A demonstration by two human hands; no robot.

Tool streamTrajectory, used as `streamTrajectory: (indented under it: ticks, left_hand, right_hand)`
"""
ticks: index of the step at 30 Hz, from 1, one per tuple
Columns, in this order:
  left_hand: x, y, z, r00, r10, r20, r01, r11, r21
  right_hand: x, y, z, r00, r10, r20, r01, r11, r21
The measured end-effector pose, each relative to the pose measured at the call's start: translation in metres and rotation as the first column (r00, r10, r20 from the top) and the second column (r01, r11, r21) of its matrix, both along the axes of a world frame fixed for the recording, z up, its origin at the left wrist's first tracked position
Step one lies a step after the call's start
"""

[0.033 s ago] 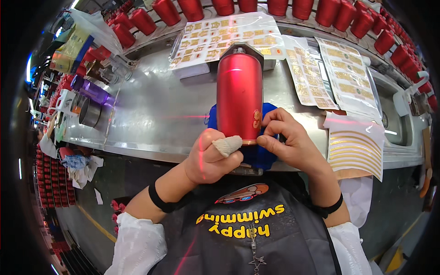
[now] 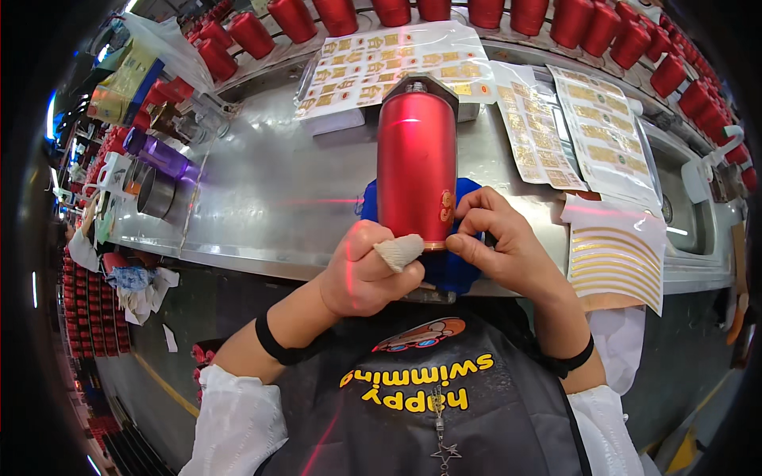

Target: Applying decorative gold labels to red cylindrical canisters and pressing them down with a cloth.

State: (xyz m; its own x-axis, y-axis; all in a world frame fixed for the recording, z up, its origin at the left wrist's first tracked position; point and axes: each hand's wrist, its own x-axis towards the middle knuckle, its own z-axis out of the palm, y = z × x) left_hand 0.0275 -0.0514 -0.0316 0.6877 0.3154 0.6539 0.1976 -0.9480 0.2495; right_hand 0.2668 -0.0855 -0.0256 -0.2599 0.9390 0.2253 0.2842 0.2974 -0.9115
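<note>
Bare steel opens wide across the left of the table (image 2: 270,198), whose front edge bends behind the hands, while sticker sheets (image 2: 599,127) crowd the upper right. Barely a flicker since the earlier frame: cylinder and hands sit almost exactly as before. The red cylinder (image 2: 417,166) stands out at centre; at its lower rim, the left hand (image 2: 367,270) curls tightly, and the right hand's (image 2: 504,246) thumb and forefinger nearly meet beside the gold band (image 2: 433,246); whether either grips it, one cannot tell.
</note>
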Motion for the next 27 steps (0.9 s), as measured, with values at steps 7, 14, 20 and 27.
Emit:
streamTrajectory:
  ticks: [7,14,20,27]
  left_hand:
    - [0.015,0.006,0.006,0.998,-0.057,-0.001,0.054,0.926,0.374]
    - [-0.002,-0.008,-0.004,0.999,0.049,-0.011,-0.047,0.992,0.113]
    - [0.01,-0.012,0.003,0.924,0.344,0.167,-0.298,0.922,-0.248]
    - [0.024,-0.016,0.003,0.898,0.415,0.146,-0.374,0.894,-0.246]
  right_hand:
    - [0.003,-0.002,-0.002,1.0,-0.018,-0.002,0.018,0.999,-0.041]
    - [-0.001,-0.003,-0.003,0.994,-0.008,0.112,-0.004,0.994,0.109]
    - [-0.003,-0.004,-0.008,0.993,-0.033,0.117,0.016,0.989,0.146]
    - [-0.004,-0.003,-0.008,0.992,-0.03,0.12,0.011,0.988,0.157]
